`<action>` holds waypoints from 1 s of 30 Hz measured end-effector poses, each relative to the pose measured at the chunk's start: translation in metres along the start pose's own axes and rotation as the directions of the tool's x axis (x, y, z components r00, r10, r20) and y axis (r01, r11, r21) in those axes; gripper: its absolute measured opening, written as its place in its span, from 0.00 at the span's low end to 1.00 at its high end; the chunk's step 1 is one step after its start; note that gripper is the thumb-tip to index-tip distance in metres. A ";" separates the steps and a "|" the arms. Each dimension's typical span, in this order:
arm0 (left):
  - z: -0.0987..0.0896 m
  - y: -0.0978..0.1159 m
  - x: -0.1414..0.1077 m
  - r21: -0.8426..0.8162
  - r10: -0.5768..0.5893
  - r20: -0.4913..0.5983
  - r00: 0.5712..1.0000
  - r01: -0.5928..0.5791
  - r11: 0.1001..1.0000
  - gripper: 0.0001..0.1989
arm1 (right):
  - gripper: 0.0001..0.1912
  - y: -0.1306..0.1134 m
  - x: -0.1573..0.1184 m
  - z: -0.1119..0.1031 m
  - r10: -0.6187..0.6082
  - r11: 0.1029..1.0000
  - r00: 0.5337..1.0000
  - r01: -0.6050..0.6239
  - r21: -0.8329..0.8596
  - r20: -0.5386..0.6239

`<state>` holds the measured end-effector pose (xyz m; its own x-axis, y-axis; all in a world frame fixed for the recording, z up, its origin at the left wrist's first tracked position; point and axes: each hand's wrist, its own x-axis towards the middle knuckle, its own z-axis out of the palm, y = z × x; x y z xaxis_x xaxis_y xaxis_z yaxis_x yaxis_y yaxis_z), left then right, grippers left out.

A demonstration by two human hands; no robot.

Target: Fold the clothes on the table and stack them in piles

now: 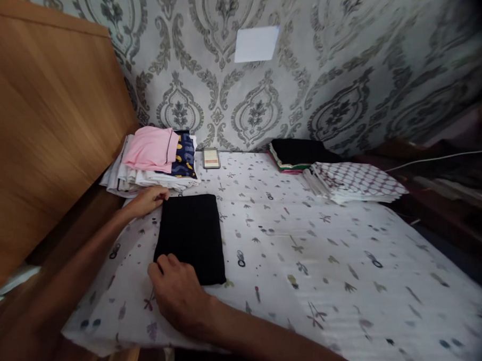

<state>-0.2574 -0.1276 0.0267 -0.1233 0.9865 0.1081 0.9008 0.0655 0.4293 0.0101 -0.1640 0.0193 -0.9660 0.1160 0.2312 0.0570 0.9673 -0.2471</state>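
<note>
A black cloth (191, 236), folded into a neat rectangle, lies flat on a white printed sheet (268, 254). My left hand (149, 201) is closed in a pinch at the cloth's far left corner. At its near left corner, my right hand (180, 295) has its fingers curled over the edge. The kind of garment cannot be made out from the folded shape. Just beyond my left hand is a stack of folded clothes (150, 152) with a pink piece on top and a navy patterned one beside it.
A small framed, card-like object (211, 158) lies near the wall. At the far right are a folded pile with black on top (299, 151) and a checked white cloth (356, 179). A wooden panel (49, 103) rises on the left, and a thin white cable (440, 158) runs right.
</note>
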 end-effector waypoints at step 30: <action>0.086 0.115 -0.069 0.416 -0.051 -0.056 0.997 0.069 0.907 0.31 | 0.21 0.250 0.065 -0.042 0.320 0.254 0.760 -0.644 0.722 0.566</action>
<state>-0.1093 -0.1751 -0.0087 -0.1915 0.9720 0.1359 0.9815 0.1901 0.0234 -0.0279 0.0951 0.0121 -0.8587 0.2697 -0.4357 0.4545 0.0082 -0.8907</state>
